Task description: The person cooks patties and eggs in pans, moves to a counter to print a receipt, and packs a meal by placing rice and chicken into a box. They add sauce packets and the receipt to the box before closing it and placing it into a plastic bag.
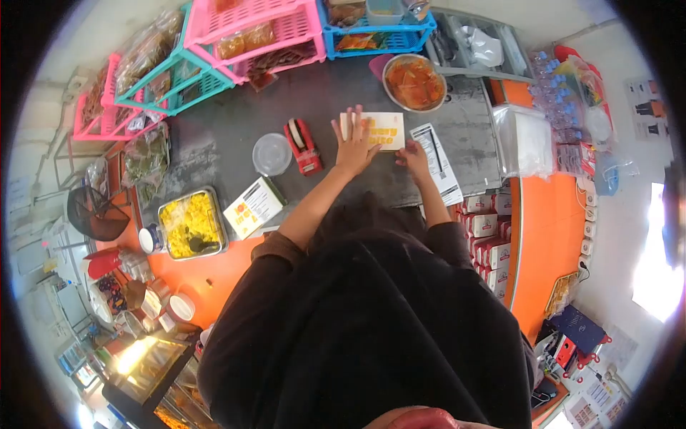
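Note:
A white box with yellow lettering [390,127] lies on the dark grey table. My left hand [354,146] rests on its left part with fingers spread. At the box's lower right corner is my right hand [414,159], its fingers curled together; whatever they pinch is hidden. Just right of that hand lies a long printed paper sheet [439,168]. A red tape dispenser [304,148] sits left of my left hand, beside a round clear plastic lid [272,154]. Nearer the front edge, a second white box [251,206] carries a printed label.
A metal tray of yellow rice [191,223] stands front left. At the back is a bowl of orange-red food [414,84]. Pink baskets [286,28] and blue baskets [379,37] line the rear edge. Plastic bags [523,143] lie at the right.

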Available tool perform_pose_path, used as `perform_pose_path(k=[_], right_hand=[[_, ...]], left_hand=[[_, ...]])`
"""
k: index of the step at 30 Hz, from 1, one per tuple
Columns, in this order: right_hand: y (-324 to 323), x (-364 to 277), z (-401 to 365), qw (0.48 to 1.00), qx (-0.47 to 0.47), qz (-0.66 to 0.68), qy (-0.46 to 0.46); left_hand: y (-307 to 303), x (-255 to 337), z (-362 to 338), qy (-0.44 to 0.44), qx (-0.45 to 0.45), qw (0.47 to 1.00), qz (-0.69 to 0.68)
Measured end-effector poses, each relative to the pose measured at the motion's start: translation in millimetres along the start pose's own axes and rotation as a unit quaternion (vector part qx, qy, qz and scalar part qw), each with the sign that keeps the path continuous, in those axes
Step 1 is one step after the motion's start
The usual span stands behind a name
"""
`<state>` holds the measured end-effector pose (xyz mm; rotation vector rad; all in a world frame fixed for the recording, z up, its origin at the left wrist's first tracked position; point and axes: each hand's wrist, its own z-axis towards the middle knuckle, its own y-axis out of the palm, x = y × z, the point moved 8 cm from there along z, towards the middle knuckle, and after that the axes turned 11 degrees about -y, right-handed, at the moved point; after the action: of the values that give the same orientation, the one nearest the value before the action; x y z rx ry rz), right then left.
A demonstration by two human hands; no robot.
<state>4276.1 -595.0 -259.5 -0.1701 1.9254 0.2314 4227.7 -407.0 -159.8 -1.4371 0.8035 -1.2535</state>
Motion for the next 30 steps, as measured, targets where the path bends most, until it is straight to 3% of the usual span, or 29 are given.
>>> perform_pose_path(k=[2,3,5,7,9,14,16,17,19,22,27,30], right_hand=[[0.5,-4.1,-6.8,0.999,0.001,0.044,-0.001],[3.2,-4.5,-12.1,0.996,-0.003,0.090,0.003],[7.5,-11.7,-16.9,0.996,-0.014,0.092,-0.002],[4.9,-8.5,-17.2,0.995,0.009,0.101,-0.006],[4.9,-9.3,-16.4,0.995,0.012,0.100,-0.013],[4.1,-10.6,-21.9,0.985,0.071,0.154,0.001],[3.9,-13.7,-23.6,0.982,0.095,0.165,-0.010],[2.6,-17.1,-22.2,0.978,0.116,0.171,-0.025],[2.6,-8.8,-20.8,0.972,0.131,0.194,-0.022],[1.3,6.1,-12.1,0.968,0.149,0.200,-0.018],[3.1,9.3,-17.0,0.964,0.166,0.206,0.009],[6.0,-15.9,-22.8,0.984,0.129,0.126,0.003]], left_hand=[[1.6,35.2,14.0,0.138,0.018,0.990,-0.003],[3.2,39.8,24.7,0.142,0.016,0.990,-0.005],[28.6,53.2,40.6,0.181,-0.161,0.970,0.011],[25.2,69.8,50.9,0.191,-0.205,0.959,0.032],[31.5,74.9,49.1,0.145,-0.285,0.940,0.120],[49.8,77.6,55.9,0.152,-0.297,0.924,0.188],[31.7,74.8,54.2,0.196,-0.222,0.955,0.022],[34.0,71.3,51.6,0.203,-0.227,0.952,0.028],[26.0,68.2,46.6,0.237,-0.132,0.962,-0.022],[29.1,58.9,46.5,0.259,-0.098,0.958,-0.071],[4.7,64.9,47.0,0.271,-0.102,0.930,-0.225],[4.1,60.3,57.0,0.259,-0.132,0.910,-0.295]])
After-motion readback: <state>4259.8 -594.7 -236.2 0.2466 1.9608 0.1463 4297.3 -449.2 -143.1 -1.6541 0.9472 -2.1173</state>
